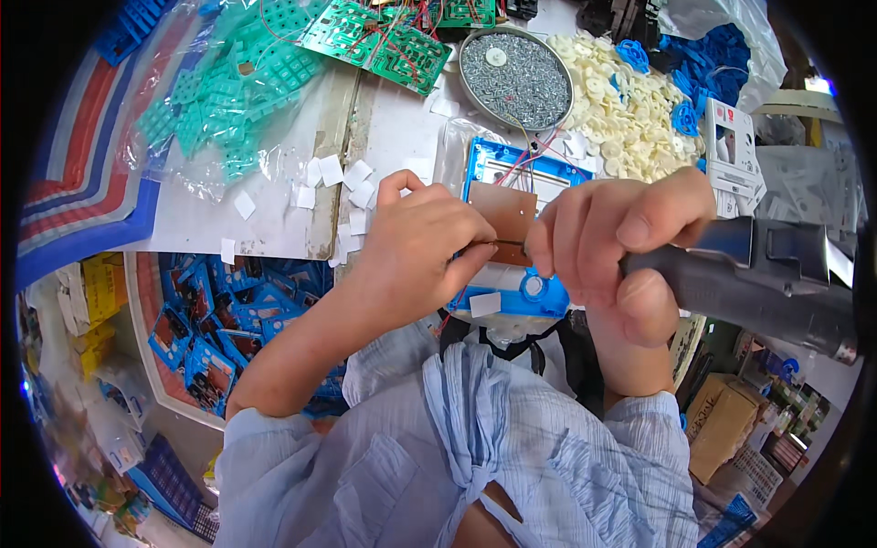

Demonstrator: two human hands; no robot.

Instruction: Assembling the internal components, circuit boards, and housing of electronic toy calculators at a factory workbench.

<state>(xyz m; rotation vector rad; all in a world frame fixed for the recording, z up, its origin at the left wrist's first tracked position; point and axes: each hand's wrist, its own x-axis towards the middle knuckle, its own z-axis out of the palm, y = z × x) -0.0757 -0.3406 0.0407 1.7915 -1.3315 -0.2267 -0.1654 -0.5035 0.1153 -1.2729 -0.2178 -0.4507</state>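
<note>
Before me lies a blue plastic casing (545,163) with a brown circuit board (501,209) in it and thin red wires at its far end. My right hand (607,239) is closed around a dark power screwdriver (744,283), whose body sticks out to the right. A thin dark bit reaches from it over the board. My left hand (416,239) is at the board's near left, thumb and forefinger pinched together close to the bit. What sits between those fingertips, if anything, is too small to make out.
A round tray of screws (516,78) stands beyond the casing, beside a heap of cream plastic discs (617,114). Green circuit boards (379,46) and bagged teal keypads (233,87) lie far left. Small white squares (331,171) are scattered nearby. A bin (151,338) holds blue assembled units.
</note>
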